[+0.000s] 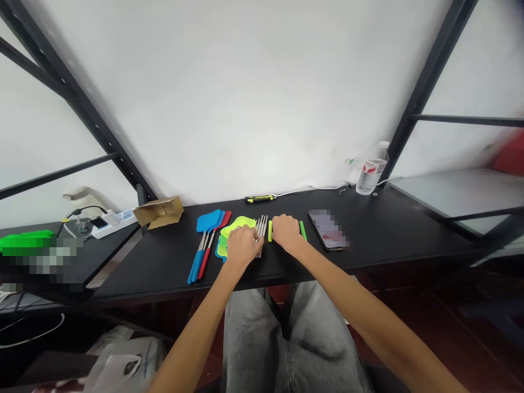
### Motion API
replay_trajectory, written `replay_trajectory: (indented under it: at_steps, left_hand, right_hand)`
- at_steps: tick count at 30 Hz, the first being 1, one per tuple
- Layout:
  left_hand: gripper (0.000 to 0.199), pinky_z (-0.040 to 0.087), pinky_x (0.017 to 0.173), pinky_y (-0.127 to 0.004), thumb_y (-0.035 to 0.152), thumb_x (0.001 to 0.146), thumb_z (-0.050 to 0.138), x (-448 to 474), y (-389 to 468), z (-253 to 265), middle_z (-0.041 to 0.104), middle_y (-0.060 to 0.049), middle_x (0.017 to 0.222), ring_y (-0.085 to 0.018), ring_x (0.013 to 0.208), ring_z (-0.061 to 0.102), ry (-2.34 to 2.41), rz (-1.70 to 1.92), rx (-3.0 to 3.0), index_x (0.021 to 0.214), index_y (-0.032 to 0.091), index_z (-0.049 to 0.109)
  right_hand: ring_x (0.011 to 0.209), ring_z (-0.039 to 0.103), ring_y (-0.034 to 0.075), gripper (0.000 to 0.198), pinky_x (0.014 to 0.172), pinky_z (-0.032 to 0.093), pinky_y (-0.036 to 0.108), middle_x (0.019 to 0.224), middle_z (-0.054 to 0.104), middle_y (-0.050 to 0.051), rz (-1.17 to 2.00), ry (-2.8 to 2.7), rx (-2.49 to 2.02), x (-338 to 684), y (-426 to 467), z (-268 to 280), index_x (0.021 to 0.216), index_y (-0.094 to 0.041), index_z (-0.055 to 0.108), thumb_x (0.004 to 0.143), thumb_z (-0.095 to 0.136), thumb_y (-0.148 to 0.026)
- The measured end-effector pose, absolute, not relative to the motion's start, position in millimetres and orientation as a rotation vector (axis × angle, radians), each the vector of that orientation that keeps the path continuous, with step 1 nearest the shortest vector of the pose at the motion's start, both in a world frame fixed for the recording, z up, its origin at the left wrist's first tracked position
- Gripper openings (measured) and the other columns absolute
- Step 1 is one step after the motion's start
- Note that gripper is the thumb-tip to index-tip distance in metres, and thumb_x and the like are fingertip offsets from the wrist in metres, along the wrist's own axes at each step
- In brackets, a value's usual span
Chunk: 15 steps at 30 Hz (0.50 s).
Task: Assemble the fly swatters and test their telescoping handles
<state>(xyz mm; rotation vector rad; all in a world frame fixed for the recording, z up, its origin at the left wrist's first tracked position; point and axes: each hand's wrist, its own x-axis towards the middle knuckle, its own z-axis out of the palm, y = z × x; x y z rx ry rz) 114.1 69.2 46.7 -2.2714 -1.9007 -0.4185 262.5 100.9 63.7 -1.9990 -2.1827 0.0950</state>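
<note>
Left hand: one, palm down, fingers bent and partly spread; whether it grips anything, I cannot tell from here.

Mesh heads: a stack, yellow-green with some blue, lying under and just left of that hand.

Metal rods: several, silver, side by side, between the two hands, close against the left thumb.

Right hand: one, back up, fingers curled under and hidden; its hold cannot be told.

Handles: a yellow-green handle just left of the right hand, a green handle just right of it.

Blue swatters and red swatter: grouped left of the left hand, apart from it.

Phone: right of the green handle.

Black table: beneath all the above.
</note>
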Motion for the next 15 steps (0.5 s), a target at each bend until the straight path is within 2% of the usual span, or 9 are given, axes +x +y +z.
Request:
replay_trajectory:
  at_steps: [3, 7, 12, 15]
  left_hand:
    - [0.034, 0.045, 0.078, -0.037, 0.05, 0.084, 0.059, 127, 60, 47, 0.069, -0.012, 0.09, -0.029, 0.092, 0.064, -1.988, -0.219, -2.283, 0.083, 0.019, 0.071]
    - [0.037, 0.046, 0.07, -0.037, 0.05, 0.084, 0.059, 136, 59, 54, 0.07, -0.015, 0.092, -0.032, 0.089, 0.067, -2.056, -0.096, -2.215, 0.093, 0.016, 0.07]
    - [0.03, 0.047, 0.069, -0.037, 0.037, 0.086, 0.057, 143, 54, 64, 0.069, -0.018, 0.091, -0.034, 0.089, 0.068, -2.014, -0.028, -2.206, 0.096, 0.012, 0.069]
    - [0.026, 0.047, 0.069, -0.038, 0.03, 0.086, 0.054, 146, 50, 63, 0.069, -0.018, 0.091, -0.033, 0.087, 0.068, -1.972, -0.035, -2.219, 0.092, 0.011, 0.07]
  right_hand:
    - [0.104, 0.067, 0.029, 0.026, 0.085, 0.05, 0.033, 0.108, 0.069, 0.023, 0.139, -2.184, -1.994, 259, 105, 62, 0.103, -0.01, 0.072, 0.078, 0.07, -0.017]
    - [0.101, 0.068, 0.03, 0.026, 0.082, 0.05, 0.033, 0.107, 0.069, 0.023, 0.176, -2.17, -1.999, 260, 106, 64, 0.102, -0.01, 0.072, 0.077, 0.067, -0.017]
    - [0.092, 0.068, 0.031, 0.024, 0.073, 0.048, 0.033, 0.098, 0.071, 0.02, 0.229, -1.984, -1.968, 275, 98, 69, 0.093, -0.013, 0.071, 0.083, 0.058, -0.03]
    - [0.083, 0.067, 0.027, 0.023, 0.069, 0.043, 0.031, 0.084, 0.071, 0.014, 0.282, -1.824, -1.811, 289, 85, 62, 0.083, -0.017, 0.067, 0.085, 0.052, -0.034]
